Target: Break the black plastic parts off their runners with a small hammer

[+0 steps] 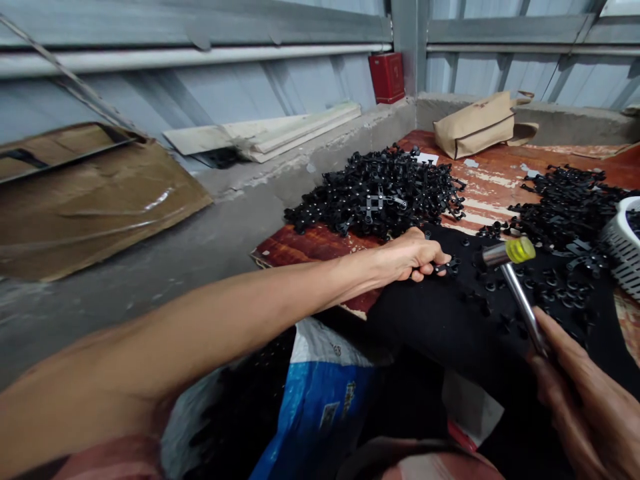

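My left hand (413, 255) reaches out over a black mat (450, 320) and is closed on a small black plastic part (447, 267) at its fingertips. My right hand (580, 393) grips the metal handle of a small hammer (513, 267) with a yellow and silver head, held tilted above the mat to the right of the left hand. Several small black rings and pieces (560, 287) lie scattered on the mat under the hammer. Just beyond the left hand lies a big heap of black plastic parts (380, 193).
A second heap of black parts (565, 203) lies at the right beside a white slotted basket (625, 250). A tan bag (475, 123) and a red box (387, 77) sit at the back. A blue and white sack (320, 400) is near my lap. Cardboard (90, 200) leans at left.
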The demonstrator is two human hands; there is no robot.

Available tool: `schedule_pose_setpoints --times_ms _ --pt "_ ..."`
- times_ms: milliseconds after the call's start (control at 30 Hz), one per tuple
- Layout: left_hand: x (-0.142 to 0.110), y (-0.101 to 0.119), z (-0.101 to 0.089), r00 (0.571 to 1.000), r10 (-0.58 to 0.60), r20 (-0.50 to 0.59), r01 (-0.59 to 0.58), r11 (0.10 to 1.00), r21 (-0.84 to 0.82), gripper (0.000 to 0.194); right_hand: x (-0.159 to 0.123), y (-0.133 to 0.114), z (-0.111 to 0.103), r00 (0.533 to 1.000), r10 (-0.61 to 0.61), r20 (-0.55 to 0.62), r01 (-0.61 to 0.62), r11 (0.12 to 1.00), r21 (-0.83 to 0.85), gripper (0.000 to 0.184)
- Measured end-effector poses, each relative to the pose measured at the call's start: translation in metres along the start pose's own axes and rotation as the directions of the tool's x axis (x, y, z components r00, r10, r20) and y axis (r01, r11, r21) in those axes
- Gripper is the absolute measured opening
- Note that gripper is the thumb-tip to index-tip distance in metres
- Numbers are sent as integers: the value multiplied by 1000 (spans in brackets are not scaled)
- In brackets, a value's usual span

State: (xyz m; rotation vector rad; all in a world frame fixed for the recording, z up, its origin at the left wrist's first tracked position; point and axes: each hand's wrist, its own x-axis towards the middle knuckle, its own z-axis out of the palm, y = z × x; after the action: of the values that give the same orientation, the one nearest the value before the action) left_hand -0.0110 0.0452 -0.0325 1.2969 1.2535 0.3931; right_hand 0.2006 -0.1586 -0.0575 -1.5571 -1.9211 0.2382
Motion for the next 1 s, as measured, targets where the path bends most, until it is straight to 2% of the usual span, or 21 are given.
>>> schedule_pose_setpoints --times_ms 100,200,267,400,433,467,567,600,633,733,767,900,1000 --pt "2 -1 -1 999 35 5 -35 999 -3 14 21 0 -4 992 -122 20 123 981 -151 56" --pt "1 -4 -1 998 60 10 -60 998 -21 13 31 -6 -2 986 -164 9 163 976 -147 58" --pt "2 -7 -1 996 82 31 -80 996 -38 12 34 -9 0 985 -170 -10 167 974 -153 61" --pt "7 -11 0 993 102 67 -95 991 -96 10 33 -9 0 983 -111 144 140 968 -208 60" --pt "8 -12 0 993 97 68 -90 991 -103 9 32 -10 -1 982 -108 153 137 971 -198 59" --pt "9 -13 0 993 97 70 -89 990 -106 10 31 -11 -2 985 -121 124 142 973 -180 58" --pt "11 -17 -1 989 130 70 -124 989 -85 15 30 -17 -5 978 -191 -85 176 972 -159 59" --pt "11 -17 -1 987 142 74 -136 987 -82 16 31 -18 -6 972 -206 -113 184 967 -174 60" --pt "11 -18 -1 986 151 77 -144 986 -84 16 31 -18 -6 975 -204 -92 183 964 -191 60" --pt "12 -20 -1 989 128 75 -121 989 -90 13 34 -16 -5 981 -144 129 167 966 -195 60" --pt "12 -20 -1 991 114 65 -108 990 -88 12 34 -15 -4 978 -131 160 159 971 -178 59" --pt "14 -22 -1 994 89 62 -83 993 -86 16 33 -12 -4 986 -163 -21 158 977 -141 63" --pt "13 -21 -1 995 86 58 -80 992 -98 14 32 -10 -4 989 -139 42 145 971 -191 64"
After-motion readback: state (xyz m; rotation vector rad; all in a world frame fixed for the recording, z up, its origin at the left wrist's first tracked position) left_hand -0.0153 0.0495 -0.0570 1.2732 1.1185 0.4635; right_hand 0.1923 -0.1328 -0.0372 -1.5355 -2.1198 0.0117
